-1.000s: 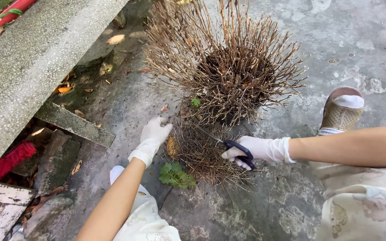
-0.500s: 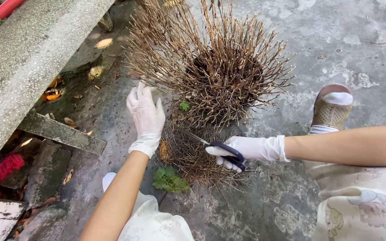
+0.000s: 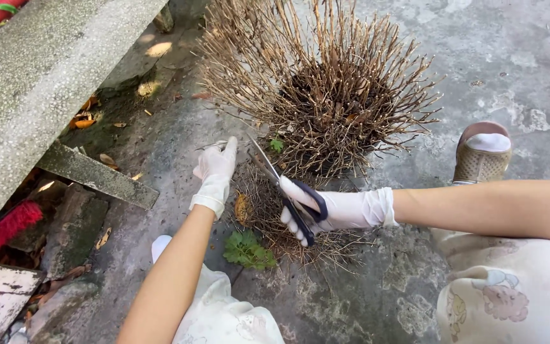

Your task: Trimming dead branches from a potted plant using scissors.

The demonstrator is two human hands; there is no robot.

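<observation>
We grip the scissors [image 3: 291, 194] in our right hand [image 3: 326, 210], fingers closed through the dark handle loops, with the blades parted and pointing toward eleven o'clock, so the open tips meet the thin stems at the base of the dried shrub [image 3: 326, 95]. Our left hand [image 3: 214, 169], at nine o'clock from the blades, pinches a single cut twig [image 3: 214, 145] between thumb and fingers and holds it clear of the clump. Both hands wear white gloves. The shrub sits at twelve o'clock on the concrete ground [image 3: 510, 57]: a dense mound of bare, straw-brown stems fanning outward from a dark centre, leafless and brittle-looking. A small green weed [image 3: 247, 250] grows at six o'clock of it.
</observation>
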